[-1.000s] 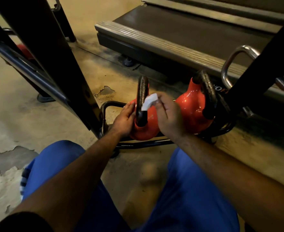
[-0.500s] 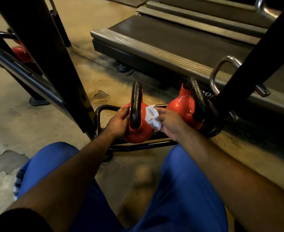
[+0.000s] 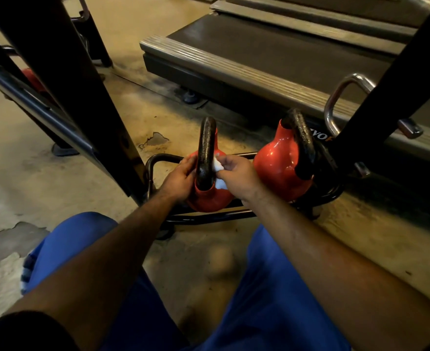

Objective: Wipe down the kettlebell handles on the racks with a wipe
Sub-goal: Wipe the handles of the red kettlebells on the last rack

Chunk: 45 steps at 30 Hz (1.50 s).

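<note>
Two hands flank upright handle point(image 3: 205, 150): left hand point(image 3: 181, 179) braces bell point(image 3: 212, 198), fingers extended; right hand point(image 3: 236, 174) pinches wipe point(image 3: 218, 166) against handle's right side

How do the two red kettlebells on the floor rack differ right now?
The left kettlebell has both hands on it: the left hand steadies it while the right hand presses a wipe to its handle. The right kettlebell is untouched and sits farther from the person. Both have red bodies and dark handles.
</note>
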Tool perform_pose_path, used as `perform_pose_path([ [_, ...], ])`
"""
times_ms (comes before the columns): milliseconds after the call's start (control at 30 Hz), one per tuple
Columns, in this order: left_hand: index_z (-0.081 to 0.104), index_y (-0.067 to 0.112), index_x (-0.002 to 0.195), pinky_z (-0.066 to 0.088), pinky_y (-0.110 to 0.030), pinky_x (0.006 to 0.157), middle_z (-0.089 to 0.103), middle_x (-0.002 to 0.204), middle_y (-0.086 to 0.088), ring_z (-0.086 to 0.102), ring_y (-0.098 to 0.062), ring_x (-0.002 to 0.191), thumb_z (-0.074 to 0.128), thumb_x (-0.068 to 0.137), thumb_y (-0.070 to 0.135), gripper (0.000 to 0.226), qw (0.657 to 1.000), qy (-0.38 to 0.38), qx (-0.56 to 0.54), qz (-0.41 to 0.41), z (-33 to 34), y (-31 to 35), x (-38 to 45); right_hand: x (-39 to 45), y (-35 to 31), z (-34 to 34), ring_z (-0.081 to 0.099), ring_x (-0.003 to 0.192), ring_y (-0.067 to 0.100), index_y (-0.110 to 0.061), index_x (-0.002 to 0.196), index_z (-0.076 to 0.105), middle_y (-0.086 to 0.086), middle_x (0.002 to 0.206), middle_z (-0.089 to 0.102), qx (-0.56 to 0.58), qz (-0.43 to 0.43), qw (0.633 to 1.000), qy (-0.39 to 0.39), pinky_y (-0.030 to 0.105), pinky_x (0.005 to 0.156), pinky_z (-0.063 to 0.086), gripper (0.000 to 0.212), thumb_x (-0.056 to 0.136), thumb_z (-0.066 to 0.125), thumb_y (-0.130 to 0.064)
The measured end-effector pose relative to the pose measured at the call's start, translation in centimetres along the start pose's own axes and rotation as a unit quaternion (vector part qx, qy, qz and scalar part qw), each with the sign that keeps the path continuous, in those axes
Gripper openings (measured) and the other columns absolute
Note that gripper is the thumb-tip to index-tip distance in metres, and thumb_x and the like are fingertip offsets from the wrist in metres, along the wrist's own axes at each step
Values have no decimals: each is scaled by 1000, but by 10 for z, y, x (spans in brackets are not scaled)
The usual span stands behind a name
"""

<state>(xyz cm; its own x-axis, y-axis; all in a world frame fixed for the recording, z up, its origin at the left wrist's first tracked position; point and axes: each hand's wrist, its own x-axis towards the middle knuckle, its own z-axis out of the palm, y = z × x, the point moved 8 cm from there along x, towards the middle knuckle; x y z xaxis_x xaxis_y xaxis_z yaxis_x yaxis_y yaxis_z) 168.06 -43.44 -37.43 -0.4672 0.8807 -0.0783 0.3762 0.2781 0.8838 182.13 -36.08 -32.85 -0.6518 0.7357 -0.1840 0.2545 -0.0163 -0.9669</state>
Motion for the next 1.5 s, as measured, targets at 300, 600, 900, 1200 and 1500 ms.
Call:
perform_pose_path([
  [300,37,37,148,37,-48,113,43,151,8,43,-14,136,47,101,33,48,1000,17,-14,-5,2,-5,0,-13,-32,12,69,79,22,-7,109,61,11,88,72,357,147,913,-132,31,73,55,30,99,36,-21],
  [600,36,39,147,31,-45,117,38,154,5,36,-14,141,45,103,33,46,1000,19,-7,14,3,0,-4,-25,-25,16,69,100,12,-3,145,48,4,111,73,260,166,921,-239,29,102,41,103,88,19,-84],
  [900,35,49,146,30,-52,117,33,156,13,31,-13,145,44,97,54,50,1000,-1,3,8,5,-17,4,-14,-12,10,67,73,8,-12,105,67,4,90,72,219,142,953,-151,20,70,53,28,99,42,-2],
  [1200,31,51,146,31,-52,116,31,157,13,29,-13,145,42,99,52,49,1000,4,22,15,2,-7,-1,-1,1,3,70,83,10,-3,118,69,10,101,74,159,24,986,36,17,65,52,32,91,59,11],
  [1500,26,44,150,28,-52,118,24,161,11,23,-13,148,40,102,47,50,999,10,37,4,2,-9,-3,-2,4,11,65,75,20,-9,92,68,14,92,69,231,161,959,33,25,62,54,12,95,57,-14],
])
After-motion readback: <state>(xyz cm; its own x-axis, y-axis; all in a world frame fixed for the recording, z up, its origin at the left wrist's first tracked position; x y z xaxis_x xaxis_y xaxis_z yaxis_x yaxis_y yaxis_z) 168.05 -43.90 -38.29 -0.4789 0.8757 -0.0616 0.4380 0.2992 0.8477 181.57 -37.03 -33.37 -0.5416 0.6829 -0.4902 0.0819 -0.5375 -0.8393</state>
